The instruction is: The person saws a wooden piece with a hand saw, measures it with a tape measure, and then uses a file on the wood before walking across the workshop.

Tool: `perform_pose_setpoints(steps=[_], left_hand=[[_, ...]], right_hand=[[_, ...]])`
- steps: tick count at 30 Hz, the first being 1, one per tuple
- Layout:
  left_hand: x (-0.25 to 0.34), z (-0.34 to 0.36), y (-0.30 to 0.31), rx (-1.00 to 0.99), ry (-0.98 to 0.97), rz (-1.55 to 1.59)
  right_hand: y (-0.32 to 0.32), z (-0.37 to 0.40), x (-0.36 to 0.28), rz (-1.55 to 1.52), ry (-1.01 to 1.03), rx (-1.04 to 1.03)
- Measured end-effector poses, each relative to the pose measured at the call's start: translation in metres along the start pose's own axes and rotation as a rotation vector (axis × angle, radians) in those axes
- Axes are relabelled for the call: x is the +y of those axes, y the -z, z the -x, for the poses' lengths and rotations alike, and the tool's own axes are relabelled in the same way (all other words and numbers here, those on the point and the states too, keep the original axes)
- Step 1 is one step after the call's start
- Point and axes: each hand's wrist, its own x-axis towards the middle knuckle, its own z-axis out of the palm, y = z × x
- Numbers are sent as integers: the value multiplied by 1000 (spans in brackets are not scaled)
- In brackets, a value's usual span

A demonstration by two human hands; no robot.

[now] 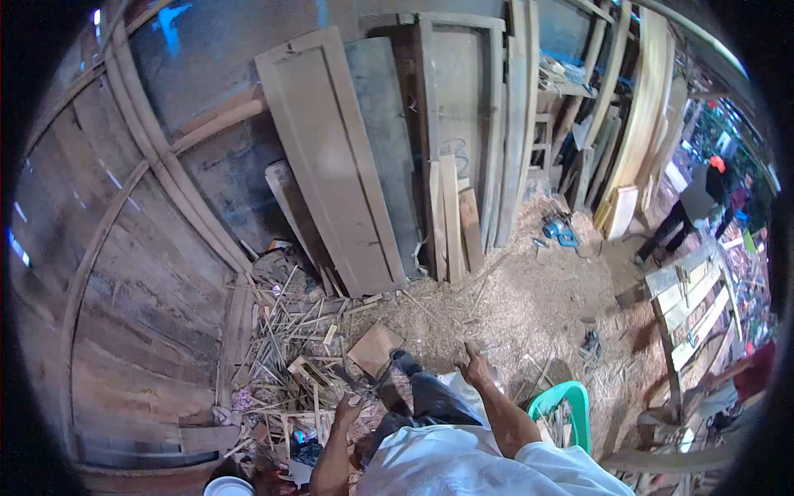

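My left hand (348,411) is low in the head view, its fingers curled beside my bent leg. A dark, thin object (357,382) shows just beyond these fingers; its kind is too small and blurred to tell. To the right, my right hand (477,369) is held over the floor with its fingers stretched out and nothing in them. A square piece of wood (375,348) lies on the shavings ahead of my shoe (404,362). Something pale (463,393), partly hidden by my right forearm, shows beside my leg.
Scrap sticks (285,339) lie heaped at left. Door panels (339,165) and boards lean against the wall. A blue power tool (560,230) rests on the shavings. A green plastic chair (575,401) stands at right near a wooden bench (686,298). Other people (703,198) are farther right.
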Motion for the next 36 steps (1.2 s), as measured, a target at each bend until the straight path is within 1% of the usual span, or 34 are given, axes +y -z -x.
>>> perform_pose_setpoints(steps=[2, 3, 4, 5, 6, 7, 8, 9, 10, 11, 12, 13, 14, 16, 18, 21, 22, 23, 24, 26, 27, 29, 31, 32, 33, 34, 35, 36], left_hand=[[23, 7, 3, 57, -69, 24], [35, 8, 3, 44, -82, 10], [49, 8, 3, 22, -82, 76], [62, 6, 3, -1, -79, 141], [72, 1, -1, -15, -90, 124], [82, -5, -4, -108, -187, 271], [90, -12, -7, -204, -279, 419], [85, -29, -16, -156, -189, 267], [77, -42, -23, -178, -192, 244], [85, -46, -20, -297, -63, 292], [89, -59, -22, -415, 66, 333], [90, -62, -26, -376, -12, 298], [86, -68, -31, -400, -19, 268], [87, -86, -36, -407, 213, 434], [97, -111, -44, -410, 292, 375], [138, -153, -70, -429, 340, 233], [159, -171, -83, -446, 347, 179], [183, -185, -93, -463, 331, 131], [205, -202, -107, -483, 316, 87], [278, -240, -133, -520, 210, 92], [315, -257, -147, -541, 161, 125], [409, -280, -173, -625, 118, 240], [468, -338, -226, -485, -273, -99], [517, -329, -233, -566, -262, 55], [577, -316, -237, -643, -247, 214], [615, -310, -245, -664, -266, 202], [647, -307, -253, -676, -273, 195], [662, -313, -267, -693, -280, 189]], right_hand=[[7, 14, 4, -59, 11, 61], [14, 22, 7, -85, -22, 54], [22, 25, 8, -89, -36, 68], [25, 32, 19, -76, -171, 38], [29, 37, 30, -67, -310, 8], [33, 40, 41, -78, -331, 22], [38, 43, 53, -76, -396, 39], [42, 45, 63, -74, -464, 53], [42, 49, 72, -74, -535, 62], [53, 50, 74, -102, -591, 1], [53, 47, 82, -119, -619, 16], [54, 43, 92, -61, -631, 19], [54, 40, 107, -2, -642, 18], [64, 29, 122, -44, -694, 24], [82, 12, 129, -194, -839, -14], [88, -20, 174, -220, -875, 33], [94, -33, 187, -251, -899, 58], [95, -43, 203, -157, -894, 79], [134, -59, 186, -262, -964, 16], [164, -92, 203, -291, -1046, -23], [178, -108, 213, -312, -1068, -5], [203, -133, 235, -305, -924, 242], [234, -159, 252, -281, -865, 452], [253, -165, 256, -283, -892, 481], [272, -174, 261, -350, -953, 499], [290, -178, 264, -422, -1009, 515], [307, -174, 267, -447, -1006, 532], [315, -169, 271, -449, -1023, 564]])
